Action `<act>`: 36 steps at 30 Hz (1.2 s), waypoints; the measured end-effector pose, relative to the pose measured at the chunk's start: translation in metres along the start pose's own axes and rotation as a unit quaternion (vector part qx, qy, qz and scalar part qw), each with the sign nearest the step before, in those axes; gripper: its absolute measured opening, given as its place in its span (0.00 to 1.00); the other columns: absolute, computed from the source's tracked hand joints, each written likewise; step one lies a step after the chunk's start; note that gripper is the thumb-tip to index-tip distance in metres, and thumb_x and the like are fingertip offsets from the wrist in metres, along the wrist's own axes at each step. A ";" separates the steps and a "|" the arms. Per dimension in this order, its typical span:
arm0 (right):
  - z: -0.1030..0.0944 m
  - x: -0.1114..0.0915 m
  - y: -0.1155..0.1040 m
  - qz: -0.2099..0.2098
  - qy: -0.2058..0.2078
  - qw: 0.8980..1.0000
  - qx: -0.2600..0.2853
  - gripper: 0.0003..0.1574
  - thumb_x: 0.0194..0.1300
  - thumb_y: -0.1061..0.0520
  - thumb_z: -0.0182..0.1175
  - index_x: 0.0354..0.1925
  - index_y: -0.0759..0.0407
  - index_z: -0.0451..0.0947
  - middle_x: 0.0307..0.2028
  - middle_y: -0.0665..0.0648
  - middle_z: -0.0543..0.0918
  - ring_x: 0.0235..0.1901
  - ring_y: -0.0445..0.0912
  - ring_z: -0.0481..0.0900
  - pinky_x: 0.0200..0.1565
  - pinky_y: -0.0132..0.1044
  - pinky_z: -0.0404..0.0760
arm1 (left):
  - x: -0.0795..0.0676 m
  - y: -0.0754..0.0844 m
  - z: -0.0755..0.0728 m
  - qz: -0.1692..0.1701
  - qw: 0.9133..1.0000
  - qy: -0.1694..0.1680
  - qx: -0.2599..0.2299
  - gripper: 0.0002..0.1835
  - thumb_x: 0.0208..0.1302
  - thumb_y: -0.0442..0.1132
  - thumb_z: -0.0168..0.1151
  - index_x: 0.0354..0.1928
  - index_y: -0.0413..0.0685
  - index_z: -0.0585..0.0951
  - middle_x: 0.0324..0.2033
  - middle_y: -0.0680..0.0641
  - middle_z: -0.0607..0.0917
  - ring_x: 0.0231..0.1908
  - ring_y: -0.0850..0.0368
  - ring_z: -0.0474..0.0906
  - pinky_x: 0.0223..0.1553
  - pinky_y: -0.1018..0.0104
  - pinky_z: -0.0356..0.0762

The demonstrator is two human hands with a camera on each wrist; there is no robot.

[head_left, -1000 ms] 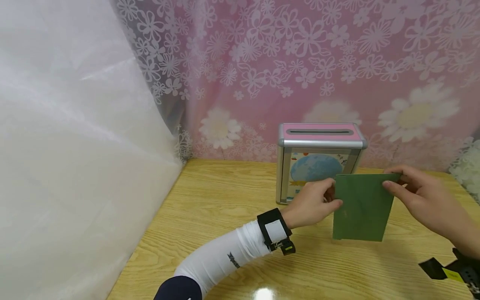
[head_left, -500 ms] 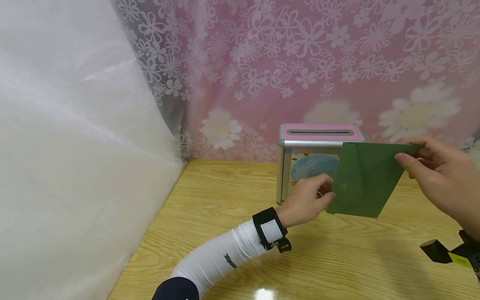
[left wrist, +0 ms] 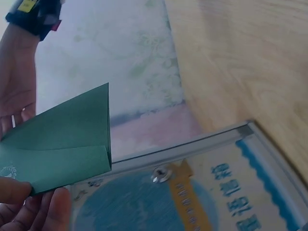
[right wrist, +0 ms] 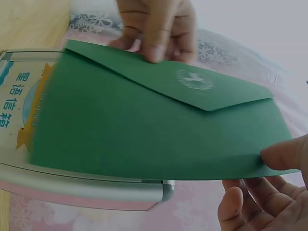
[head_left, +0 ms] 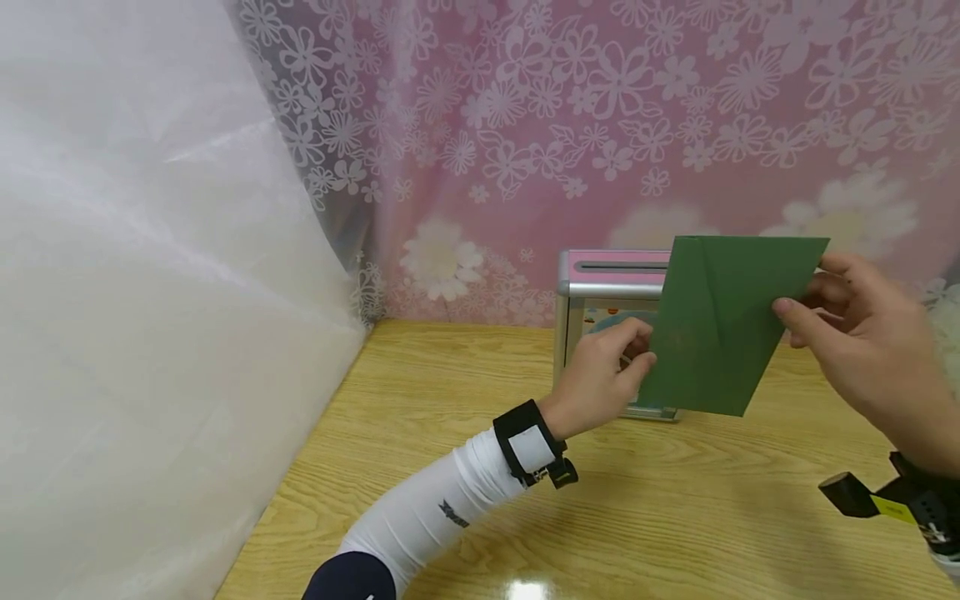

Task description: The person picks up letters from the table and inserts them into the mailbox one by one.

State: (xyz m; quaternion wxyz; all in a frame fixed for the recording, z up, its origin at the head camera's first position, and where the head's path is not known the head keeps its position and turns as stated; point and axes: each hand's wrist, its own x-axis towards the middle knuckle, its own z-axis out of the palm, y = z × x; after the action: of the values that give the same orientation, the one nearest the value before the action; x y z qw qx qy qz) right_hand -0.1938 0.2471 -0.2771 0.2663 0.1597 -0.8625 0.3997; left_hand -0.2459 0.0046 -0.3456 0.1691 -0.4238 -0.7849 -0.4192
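A green envelope (head_left: 727,325) is held up in front of a box (head_left: 615,288), hiding the box's right part in the head view. My left hand (head_left: 598,375) pinches the envelope's left edge between thumb and fingers. At its right edge, my right hand (head_left: 873,342) grips it, thumb on the near face. The right wrist view shows the pointed flap with a pale emblem (right wrist: 195,79), the left hand (right wrist: 159,29) at the flap's fold and the right thumb near a corner. The box is silver-framed, with a pink top and a long slot (head_left: 622,267).
The box stands on a wood-grain table (head_left: 465,383) near its back edge. Behind hangs a pink floral curtain (head_left: 525,167), with a white sheet (head_left: 150,292) along the left. A small lock (left wrist: 161,174) and printed characters show on the box front.
Both hands have lifted the envelope from in front of the box's lower part to the height of its top. It has shifted slightly left and now covers part of the slot.
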 end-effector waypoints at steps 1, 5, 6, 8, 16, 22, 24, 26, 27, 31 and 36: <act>0.001 0.000 0.000 0.000 -0.002 1.000 -0.003 0.34 0.67 0.66 0.55 0.68 0.50 0.62 0.43 0.40 0.75 0.37 0.36 0.74 0.33 0.18 0.73 | 0.002 0.001 -0.003 0.004 1.000 0.008 0.003 0.07 0.67 0.32 0.56 0.45 0.42 0.75 0.33 0.51 0.80 0.33 0.71 0.72 0.35 0.82 0.73; 0.006 0.004 -0.001 0.000 -0.002 1.000 -0.023 0.26 0.68 0.63 0.55 0.64 0.55 0.68 0.44 0.40 0.73 0.40 0.36 0.72 0.35 0.19 0.71 | 0.014 0.004 -0.016 0.021 0.999 0.038 0.013 0.06 0.66 0.30 0.56 0.44 0.42 0.76 0.31 0.50 0.79 0.31 0.69 0.72 0.33 0.81 0.73; 0.006 0.006 -0.003 -0.002 -0.002 1.000 -0.028 0.24 0.68 0.63 0.55 0.62 0.56 0.70 0.43 0.41 0.73 0.40 0.36 0.72 0.35 0.20 0.71 | 0.018 0.004 -0.020 0.025 0.999 0.044 0.013 0.06 0.66 0.30 0.56 0.44 0.41 0.76 0.31 0.49 0.79 0.31 0.68 0.72 0.33 0.81 0.73; 0.007 0.012 -0.005 -0.008 0.005 0.999 -0.036 0.21 0.68 0.62 0.56 0.59 0.59 0.72 0.42 0.41 0.74 0.37 0.37 0.72 0.35 0.22 0.70 | 0.025 0.005 -0.027 0.028 0.998 0.053 0.010 0.07 0.66 0.29 0.56 0.45 0.40 0.76 0.31 0.49 0.79 0.30 0.67 0.72 0.32 0.80 0.73; 0.004 0.046 -0.021 -0.012 0.019 0.999 -0.029 0.19 0.68 0.60 0.55 0.57 0.56 0.74 0.40 0.41 0.75 0.36 0.39 0.72 0.36 0.25 0.69 | 0.055 0.005 -0.052 0.002 0.997 0.076 0.025 0.07 0.66 0.30 0.56 0.45 0.41 0.77 0.31 0.48 0.82 0.31 0.66 0.74 0.34 0.79 0.74; 0.002 0.070 -0.032 -0.022 0.034 0.999 -0.016 0.18 0.68 0.60 0.55 0.56 0.54 0.76 0.39 0.42 0.78 0.36 0.41 0.73 0.35 0.25 0.68 | 0.074 0.005 -0.069 -0.011 0.994 0.100 0.042 0.06 0.66 0.30 0.57 0.44 0.41 0.78 0.32 0.48 0.82 0.32 0.65 0.75 0.36 0.78 0.75; 0.002 0.077 -0.036 -0.028 0.036 0.999 -0.007 0.19 0.68 0.60 0.55 0.56 0.53 0.76 0.39 0.43 0.78 0.37 0.41 0.73 0.35 0.26 0.68 | 0.080 0.005 -0.074 -0.013 0.993 0.107 0.045 0.06 0.66 0.30 0.57 0.43 0.41 0.77 0.32 0.48 0.82 0.32 0.65 0.75 0.36 0.78 0.75; 0.001 0.083 -0.038 -0.035 0.041 0.999 -0.001 0.19 0.68 0.61 0.54 0.56 0.52 0.76 0.40 0.43 0.79 0.38 0.41 0.73 0.35 0.28 0.68 | 0.086 0.005 -0.078 -0.015 0.992 0.114 0.051 0.05 0.66 0.30 0.57 0.42 0.40 0.77 0.31 0.48 0.82 0.32 0.64 0.75 0.37 0.77 0.75; 0.001 0.086 -0.040 -0.036 0.042 0.998 -0.001 0.19 0.68 0.60 0.54 0.56 0.52 0.76 0.40 0.44 0.79 0.38 0.41 0.73 0.36 0.28 0.68 | 0.088 0.004 -0.079 -0.017 0.992 0.116 0.052 0.05 0.66 0.30 0.57 0.42 0.41 0.77 0.31 0.48 0.82 0.32 0.64 0.75 0.37 0.77 0.75; 0.005 0.096 -0.041 -0.057 0.057 0.997 0.014 0.19 0.68 0.62 0.54 0.55 0.52 0.77 0.38 0.45 0.79 0.36 0.42 0.73 0.35 0.28 0.69 | 0.097 0.000 -0.082 -0.026 0.990 0.125 0.060 0.04 0.65 0.30 0.57 0.41 0.41 0.76 0.30 0.48 0.82 0.31 0.64 0.75 0.36 0.76 0.74; 0.015 0.106 -0.033 -0.071 0.071 0.995 0.019 0.17 0.66 0.62 0.56 0.52 0.53 0.80 0.36 0.44 0.81 0.34 0.41 0.75 0.32 0.26 0.70 | 0.100 -0.007 -0.082 -0.049 0.989 0.126 0.068 0.04 0.66 0.31 0.57 0.42 0.43 0.77 0.31 0.48 0.81 0.31 0.63 0.74 0.35 0.75 0.74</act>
State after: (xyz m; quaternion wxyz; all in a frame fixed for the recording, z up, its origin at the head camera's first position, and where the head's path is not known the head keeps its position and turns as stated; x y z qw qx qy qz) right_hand -0.2684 0.2084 -0.2025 0.3514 0.1966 -0.8203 0.4063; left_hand -0.3176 -0.0108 -0.2384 0.2740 -0.3161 -0.8039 -0.4227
